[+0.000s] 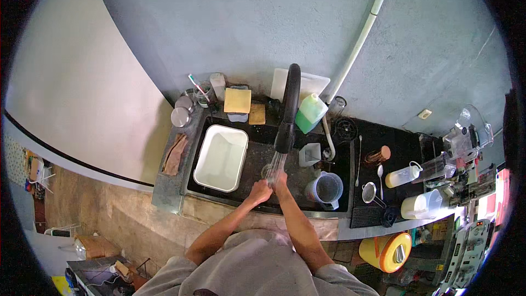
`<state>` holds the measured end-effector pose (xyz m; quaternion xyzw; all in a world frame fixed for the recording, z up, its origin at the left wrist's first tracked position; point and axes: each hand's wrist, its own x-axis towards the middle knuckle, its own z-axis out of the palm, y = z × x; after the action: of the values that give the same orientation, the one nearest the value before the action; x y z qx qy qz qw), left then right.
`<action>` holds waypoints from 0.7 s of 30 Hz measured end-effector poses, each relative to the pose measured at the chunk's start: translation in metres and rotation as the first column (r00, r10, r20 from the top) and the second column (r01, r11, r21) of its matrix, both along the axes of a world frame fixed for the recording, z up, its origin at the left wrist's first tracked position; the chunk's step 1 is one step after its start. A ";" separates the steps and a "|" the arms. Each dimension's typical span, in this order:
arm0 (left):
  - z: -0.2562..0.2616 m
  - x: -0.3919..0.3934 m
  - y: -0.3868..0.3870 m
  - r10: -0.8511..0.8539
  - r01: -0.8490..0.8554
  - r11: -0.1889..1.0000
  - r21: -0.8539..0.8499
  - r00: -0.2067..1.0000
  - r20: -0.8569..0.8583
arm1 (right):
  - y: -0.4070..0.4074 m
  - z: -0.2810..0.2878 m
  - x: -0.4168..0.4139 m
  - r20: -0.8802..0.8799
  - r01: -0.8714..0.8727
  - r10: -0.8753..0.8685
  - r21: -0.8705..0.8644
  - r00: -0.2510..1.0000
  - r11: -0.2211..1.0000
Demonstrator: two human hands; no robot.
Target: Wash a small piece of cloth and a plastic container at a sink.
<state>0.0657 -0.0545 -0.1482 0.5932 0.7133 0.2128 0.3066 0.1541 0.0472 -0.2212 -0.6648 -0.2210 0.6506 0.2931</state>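
Note:
Water sprays down from a black pull-down faucet (284,135) onto my two hands, which are close together over the dark sink (257,160). My left hand (260,191) has its fingers curled at the stream's edge. Beside it, my right hand (281,181) is partly behind the spray. Whether anything lies between the hands is hidden by water and fingers. A white rectangular tub (220,158) stands in the sink left of my hands. To their right are a clear plastic measuring jug (328,187) and a small square translucent container (310,154).
Behind the sink are yellow sponges (237,100), a bottle of green liquid (311,113) and a white board (314,84). A brown cloth (175,155) lies on the left ledge. On the right counter are a strainer (369,191), a spoon (380,181) and a squeeze bottle (402,176).

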 end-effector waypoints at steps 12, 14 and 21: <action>0.039 -0.002 0.007 0.319 -0.040 0.899 -0.436 0.742 0.590 | -0.027 0.009 0.023 -0.428 0.258 -0.267 -0.079 0.863 0.963; 0.050 -0.002 0.001 0.222 0.080 0.907 -0.413 0.743 0.632 | -0.021 -0.026 0.034 -0.378 0.176 -0.165 -0.006 0.911 0.984; 0.031 -0.001 -0.005 -0.005 0.059 0.985 -0.164 0.950 0.312 | -0.016 -0.167 0.024 0.180 -0.195 0.080 0.846 0.981 0.497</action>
<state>0.0644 -0.0598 -0.1168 0.5352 0.6622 0.2361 0.4683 0.1785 0.0311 -0.3886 -0.4491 -0.5830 0.4367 0.5175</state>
